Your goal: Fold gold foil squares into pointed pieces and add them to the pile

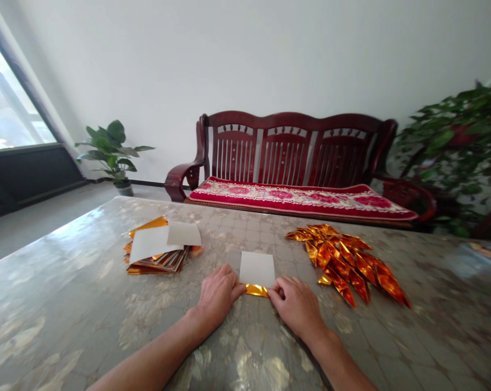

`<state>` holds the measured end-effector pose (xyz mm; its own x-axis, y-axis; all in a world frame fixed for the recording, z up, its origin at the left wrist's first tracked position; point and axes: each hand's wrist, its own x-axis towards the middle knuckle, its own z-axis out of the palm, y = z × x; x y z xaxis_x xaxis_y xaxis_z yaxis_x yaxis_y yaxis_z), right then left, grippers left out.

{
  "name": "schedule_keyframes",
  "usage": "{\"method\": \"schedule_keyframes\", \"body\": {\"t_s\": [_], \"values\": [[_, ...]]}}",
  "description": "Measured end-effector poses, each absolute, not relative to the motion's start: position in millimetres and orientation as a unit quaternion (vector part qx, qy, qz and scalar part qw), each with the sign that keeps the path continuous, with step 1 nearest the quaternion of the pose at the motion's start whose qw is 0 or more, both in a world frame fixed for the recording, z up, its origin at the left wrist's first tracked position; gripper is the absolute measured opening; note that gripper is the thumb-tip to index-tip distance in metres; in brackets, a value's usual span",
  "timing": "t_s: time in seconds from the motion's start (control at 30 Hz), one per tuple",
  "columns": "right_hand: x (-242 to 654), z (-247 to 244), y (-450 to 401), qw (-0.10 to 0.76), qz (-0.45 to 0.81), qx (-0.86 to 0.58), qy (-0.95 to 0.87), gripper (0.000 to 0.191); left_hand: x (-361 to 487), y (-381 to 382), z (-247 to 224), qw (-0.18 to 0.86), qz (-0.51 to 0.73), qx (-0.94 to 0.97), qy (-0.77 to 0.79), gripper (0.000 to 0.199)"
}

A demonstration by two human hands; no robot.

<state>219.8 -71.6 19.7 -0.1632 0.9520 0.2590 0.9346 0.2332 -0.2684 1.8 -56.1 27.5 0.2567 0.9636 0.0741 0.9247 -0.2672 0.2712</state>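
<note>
A sheet of gold foil paper (257,267) lies white side up on the table, its near edge folded over into a shiny gold strip. At the left end of that strip, my left hand (220,287) has its thumb and curled fingers closed on the fold. My right hand (296,304) pinches the strip's right end in the same way. To the left is a loose stack of foil paper sheets (158,247), some white side up. Over on the right sits a pile of folded gold foil pieces (345,260) with pointed ends.
The table (107,326) has a patterned, glossy cover. Behind it stands a dark red wooden bench (286,146) with a red floral cushion (302,196). A potted plant (115,146) is at the far left, and a leafy plant (460,136) at the right.
</note>
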Motion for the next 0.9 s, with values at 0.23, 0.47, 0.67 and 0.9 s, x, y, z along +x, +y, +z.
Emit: {"method": "schedule_keyframes", "body": {"t_s": [0.23,0.47,0.67,0.9], "values": [[218.9,20.9,-72.3,0.185,0.017,-0.619,-0.763,0.016,4.1,-57.5,28.1,0.081,0.094,0.787,0.605,0.030],[218.6,19.8,-73.3,0.189,0.021,-0.620,-0.761,0.016,4.6,-58.7,31.5,0.086,0.081,0.786,0.607,0.030],[220.0,18.3,-72.6,0.198,0.025,-0.619,-0.759,0.018,5.0,-59.2,33.3,0.085,0.074,0.789,0.604,0.028],[221.5,19.2,-72.3,0.201,0.036,-0.617,-0.760,0.020,5.2,-60.3,31.0,0.080,0.064,0.791,0.603,0.025]]}}
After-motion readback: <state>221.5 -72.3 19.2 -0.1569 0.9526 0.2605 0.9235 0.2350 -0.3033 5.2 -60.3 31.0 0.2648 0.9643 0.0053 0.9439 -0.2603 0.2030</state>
